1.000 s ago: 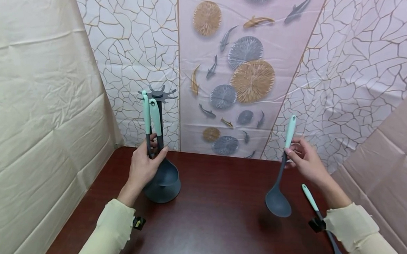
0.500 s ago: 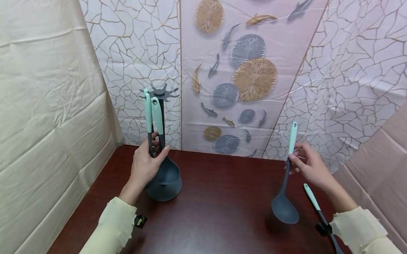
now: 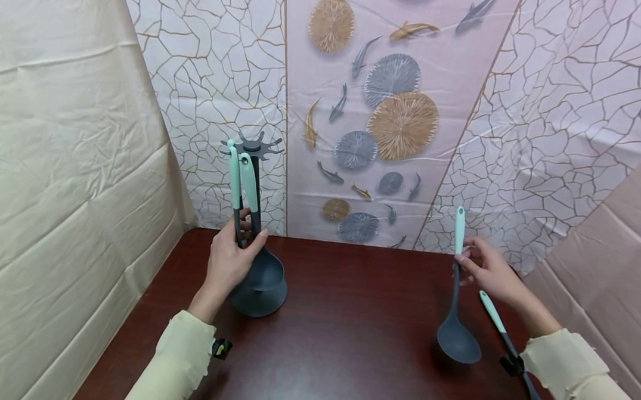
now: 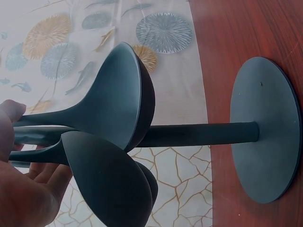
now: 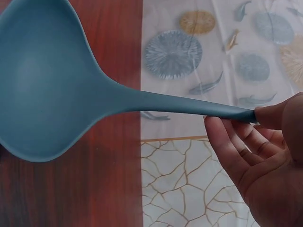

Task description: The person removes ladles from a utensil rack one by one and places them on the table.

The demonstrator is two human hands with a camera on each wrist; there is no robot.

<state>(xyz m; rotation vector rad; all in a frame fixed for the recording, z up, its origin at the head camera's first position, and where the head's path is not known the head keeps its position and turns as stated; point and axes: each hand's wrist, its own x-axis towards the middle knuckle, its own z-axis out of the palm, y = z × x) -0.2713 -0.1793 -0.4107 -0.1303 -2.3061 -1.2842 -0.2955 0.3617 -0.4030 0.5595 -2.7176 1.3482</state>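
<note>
A dark red surface [image 3: 348, 336] meets a backdrop [image 3: 395, 179] printed with fish. At a dark stand [image 3: 260, 306], the left hand [image 3: 230, 260] has its fingers curled round the shafts of mint-handled utensils [image 3: 249, 188]. Well right of the stand, the right hand [image 3: 490, 271] pinches a ladle [image 3: 456, 335] near its mint handle; farther right, 1 more utensil [image 3: 494, 315] lies.

Cream sleeves [image 3: 163, 365], black wrist cameras [image 3: 221, 349]

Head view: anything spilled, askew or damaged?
Nothing looks spilled or damaged. The stand is upright; the left hand grips utensils alongside it, the right hand holds a ladle. Slightly odd: another utensil lies loose on the table, away from the stand.
</note>
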